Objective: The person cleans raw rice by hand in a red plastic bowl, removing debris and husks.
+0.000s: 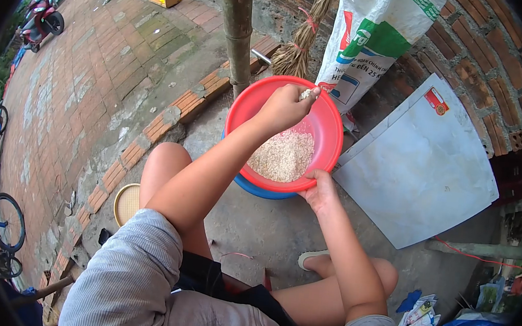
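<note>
A red plastic basin (332, 145) sits over a blue basin (258, 191), of which only the lower rim shows. Inside the red one lies a heap of pale grain (283, 155) that looks like rice. My left hand (289, 108) is above the basin's far side, its fingers closed around a little of the same grain (307, 94). With the thumb over the near right rim and the fingers underneath, my right hand (319, 192) grips the red basin.
Behind the basin stand a printed sack (370, 48), a straw broom (295, 51) and a bamboo post (234, 24). A pale flat board (422, 171) lies on the right. At left are a round woven tray (126, 204) and a brick edging (131, 155).
</note>
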The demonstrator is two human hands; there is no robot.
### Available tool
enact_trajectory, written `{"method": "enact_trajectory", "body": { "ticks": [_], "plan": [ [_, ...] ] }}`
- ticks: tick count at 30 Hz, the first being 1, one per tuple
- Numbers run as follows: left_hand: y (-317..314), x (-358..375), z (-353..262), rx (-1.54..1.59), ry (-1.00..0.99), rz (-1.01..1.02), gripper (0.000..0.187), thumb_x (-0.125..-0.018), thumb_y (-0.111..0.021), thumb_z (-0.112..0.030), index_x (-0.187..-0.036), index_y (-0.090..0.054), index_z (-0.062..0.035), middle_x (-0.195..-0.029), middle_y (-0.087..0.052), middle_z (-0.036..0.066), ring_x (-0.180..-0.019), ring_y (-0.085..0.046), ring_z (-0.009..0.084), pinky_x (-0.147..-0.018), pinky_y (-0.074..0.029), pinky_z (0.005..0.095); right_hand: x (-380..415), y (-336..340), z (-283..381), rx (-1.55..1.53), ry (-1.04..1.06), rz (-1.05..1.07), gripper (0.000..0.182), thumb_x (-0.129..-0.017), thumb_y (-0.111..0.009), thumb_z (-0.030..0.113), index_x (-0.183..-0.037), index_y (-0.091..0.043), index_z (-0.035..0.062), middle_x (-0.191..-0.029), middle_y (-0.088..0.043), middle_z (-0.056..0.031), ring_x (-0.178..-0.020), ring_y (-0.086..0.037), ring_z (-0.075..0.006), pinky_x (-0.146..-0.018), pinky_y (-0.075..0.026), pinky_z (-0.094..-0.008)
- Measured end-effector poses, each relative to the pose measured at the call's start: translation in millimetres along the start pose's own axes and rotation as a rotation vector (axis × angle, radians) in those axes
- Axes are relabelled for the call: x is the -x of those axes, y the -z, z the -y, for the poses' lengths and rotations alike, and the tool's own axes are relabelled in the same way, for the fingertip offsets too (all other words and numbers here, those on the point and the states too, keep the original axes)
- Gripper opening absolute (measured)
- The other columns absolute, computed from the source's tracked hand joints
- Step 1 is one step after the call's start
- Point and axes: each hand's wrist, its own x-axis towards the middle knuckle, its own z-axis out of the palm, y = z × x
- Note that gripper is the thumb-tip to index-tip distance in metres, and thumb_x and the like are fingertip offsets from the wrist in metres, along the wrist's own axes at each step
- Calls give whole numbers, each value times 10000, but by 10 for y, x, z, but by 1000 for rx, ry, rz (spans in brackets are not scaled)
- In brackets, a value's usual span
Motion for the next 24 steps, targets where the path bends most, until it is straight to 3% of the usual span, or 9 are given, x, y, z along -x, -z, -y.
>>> {"method": "enact_trajectory", "body": {
  "ticks": [7, 9, 11, 12, 14, 15, 20, 22, 24],
  "plan": [
    [82, 18, 2, 239, 40, 135, 380, -916, -565, -344, -856, -618, 28, -692, -611, 88, -621, -596, 210, -631, -489, 373, 24, -2, 27, 24, -8, -13, 524, -774, -466, 44, -1285, -372, -24, -1271, -485, -184, -1146, -532, -326, -946, -480, -499],
    [66, -6, 120, 303, 54, 203, 373, -900, -586, -336, -932, -635, 33, -779, -651, 115, -708, -637, 222, -685, -507, 365, -64, 78, 13, -15, -35, 25, 607, -743, -467, 11, -1323, -317, 112, -1253, -462, -165, -1115, -546, -325, -847, -534, -531],
    [70, -4, 265, -20, -182, 205, 527, -844, -652, -369, -1195, -574, 17, -1065, -641, 202, -999, -632, 272, -847, -495, 372, -76, 97, 16, -15, -22, 11, 602, -742, -469, 12, -1318, -323, 109, -1251, -462, -166, -1113, -547, -327, -844, -535, -531],
    [102, 18, 278, -21, -182, 205, 527, -844, -652, -369, -1195, -574, 17, -1065, -641, 202, -999, -632, 272, -847, -495, 372, -75, 95, 19, -15, -9, -3, 597, -741, -471, 12, -1313, -328, 106, -1248, -462, -166, -1111, -548, -329, -841, -537, -531],
    [151, 75, 303, -710, -104, 350, 744, -791, -695, -420, -1356, -441, -7, -1241, -548, 255, -1188, -530, 322, -959, -445, 392, -89, 107, 18, -29, 2, -13, 590, -738, -470, 12, -1306, -336, 102, -1240, -462, -167, -1097, -553, -332, -832, -540, -532],
    [122, 110, 354, -772, -14, 246, 767, -778, -699, -418, -1372, -413, -25, -1318, -484, 249, -1203, -486, 370, -1034, -376, 393, -83, 104, 23, -43, 13, -24, 584, -735, -469, 11, -1299, -343, 98, -1233, -463, -168, -1084, -558, -334, -823, -544, -534],
    [331, -42, 507, -573, -54, 50, 821, -728, -735, -389, -1397, -366, -89, -1288, -496, 245, -1175, -516, 347, -964, -436, 457, 45, 26, 144, 31, 84, -83, 500, -767, -482, 69, -1253, -394, -14, -1224, -508, -171, -1100, -556, -326, -900, -509, -503],
    [362, 26, 543, -892, -109, -358, 826, -737, -732, -365, -1421, -335, -124, -1225, -549, 243, -1142, -548, 334, -950, -452, 417, 86, 18, 209, 59, 126, -87, 508, -764, -482, 68, -1257, -390, -13, -1219, -510, -169, -1097, -558, -326, -892, -515, -500],
    [399, 52, 554, -944, 7, -361, 815, -757, -714, -329, -1432, -307, -124, -1179, -585, 227, -1078, -585, 362, -947, -458, 398, 114, 21, 280, 98, 203, -73, 487, -808, -479, 144, -1268, -403, 4, -1232, -513, -171, -1099, -562, -311, -886, -519, -493]
  ]
}}
